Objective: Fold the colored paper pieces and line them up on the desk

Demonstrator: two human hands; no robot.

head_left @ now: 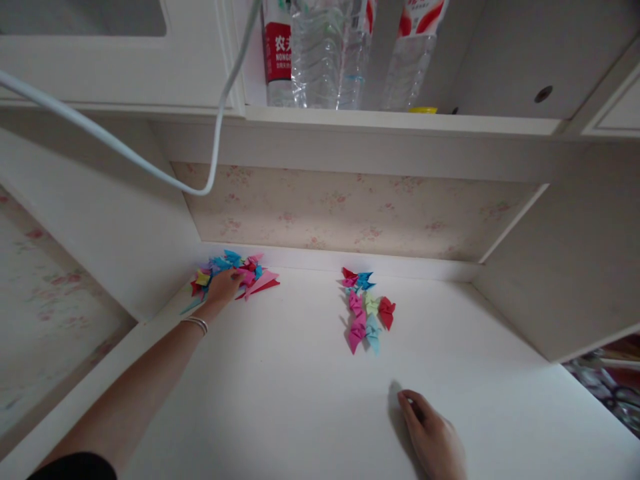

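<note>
My left hand [223, 287] reaches far out to a pile of small coloured folded papers [250, 270] in the back left corner of the white desk [280, 387]; its fingers curl onto the pile and touch a pink piece. A silver bangle [196, 324] sits on that wrist. My right hand [433, 437] rests on the desk near the front, fingers loosely curled, with nothing seen in it. A second group of folded paper pieces [367, 310], pink, red, green and blue, lies in the middle towards the back, between the two hands.
A floral-papered back panel [350, 210] closes the desk alcove, with white side walls on either side. A shelf above holds clear plastic water bottles [330, 53]. A white cable [150, 167] hangs across the upper left.
</note>
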